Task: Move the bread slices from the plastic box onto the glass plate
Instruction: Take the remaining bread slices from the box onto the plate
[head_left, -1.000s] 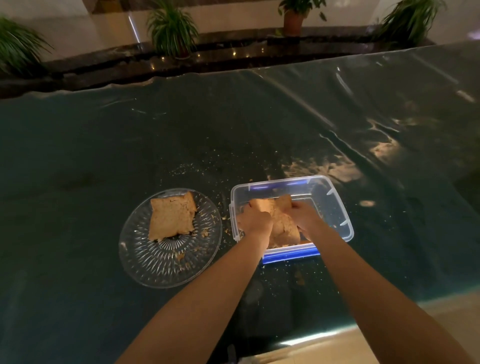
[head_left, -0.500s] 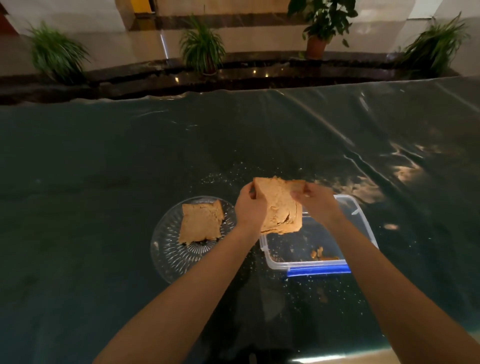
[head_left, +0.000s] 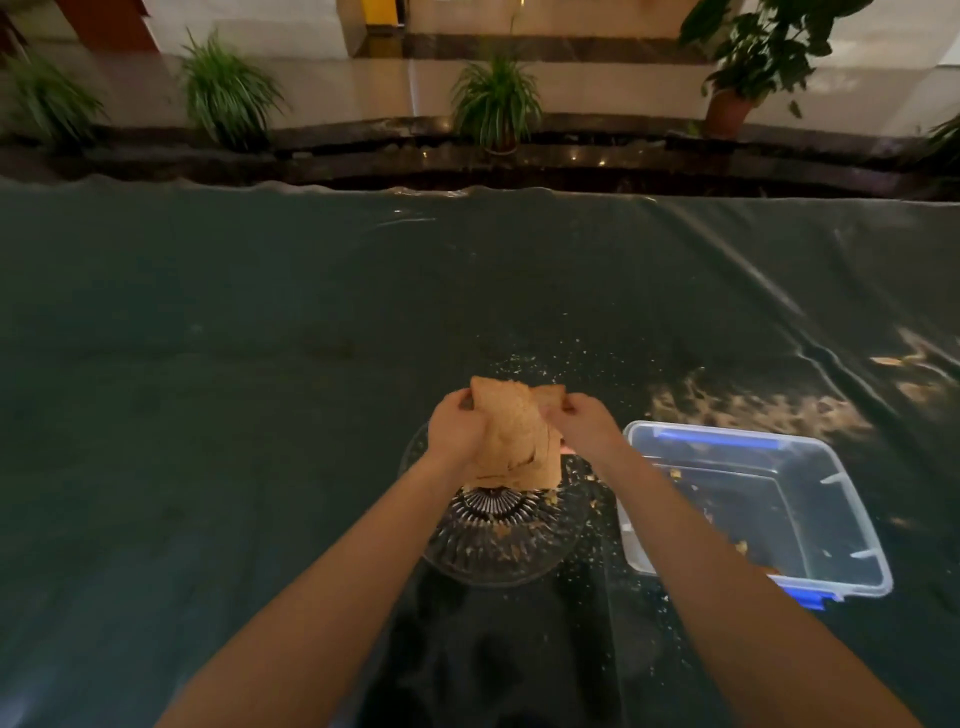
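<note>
A tan bread slice (head_left: 511, 441) hangs by its top corners above the glass plate (head_left: 498, 551). My left hand (head_left: 457, 431) pinches its left corner and my right hand (head_left: 584, 426) pinches its right corner. The hanging slice hides the far half of the plate and whatever lies there. The clear plastic box (head_left: 852, 509) with blue clips sits to the right of the plate and holds only crumbs.
Crumbs are scattered on the dark plastic-covered table (head_left: 208, 415) around the plate and the box. Beyond the table's far edge run a dark ledge and several potted plants (head_left: 496, 104).
Both hands lifted the bread slice out of the box and carried it left, so it now hangs over the plate. The slice seen on the plate earlier is hidden behind it.
</note>
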